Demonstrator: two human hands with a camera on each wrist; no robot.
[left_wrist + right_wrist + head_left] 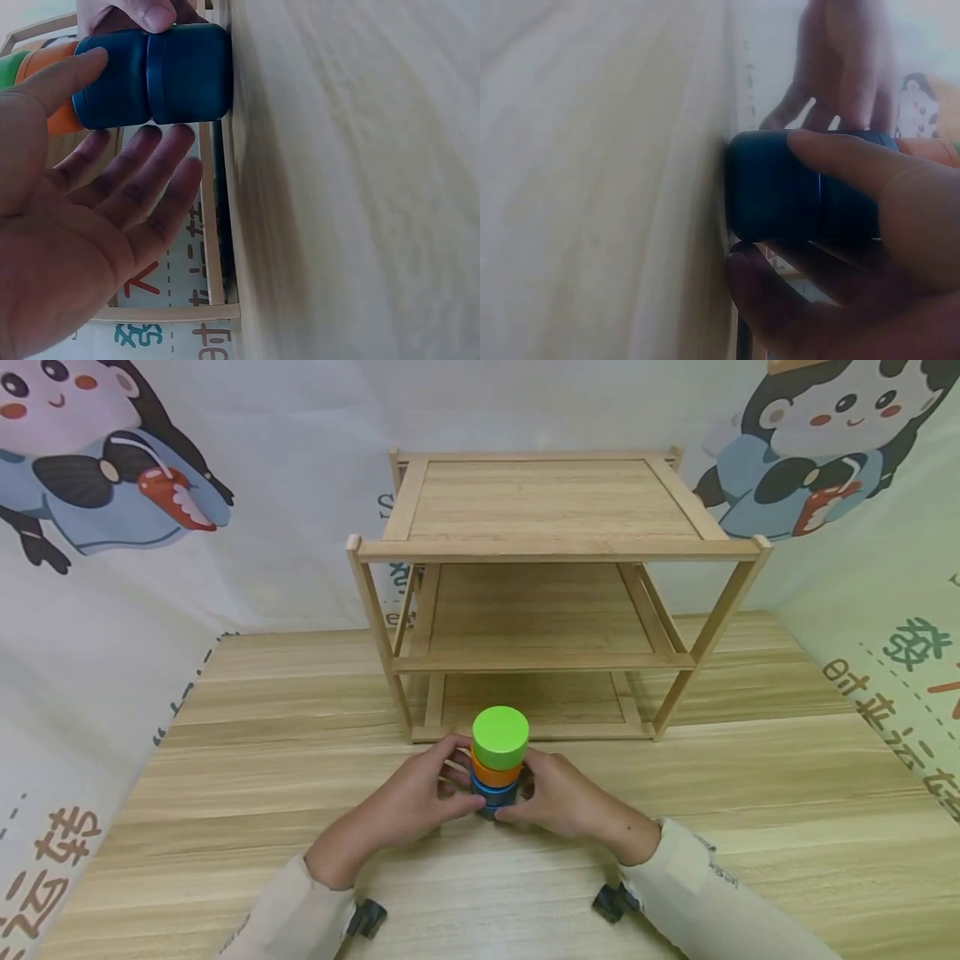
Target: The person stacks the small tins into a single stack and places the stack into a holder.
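Observation:
A stack of round pieces stands upright on the table. Its top is a green piece [501, 735], above an orange piece [495, 772], with a dark blue container [112, 79] and another dark blue container [772, 186] at the bottom. From the left, my left hand [420, 793] curves around the stack, its thumb on the upper blue container; in the left wrist view its other fingertips lie close to the container's side. My right hand [558, 793] holds the lower part from the right, thumb on the lower blue container, fingers curled behind. Contact of those fingers is partly hidden.
Just behind the stack stands a three-level wooden shelf rack [555, 550]. The wood-grain table [277, 718] extends to both sides, bounded by a printed cloth backdrop [300, 485]. Dark wrist mounts [366, 918] hang under the sleeves.

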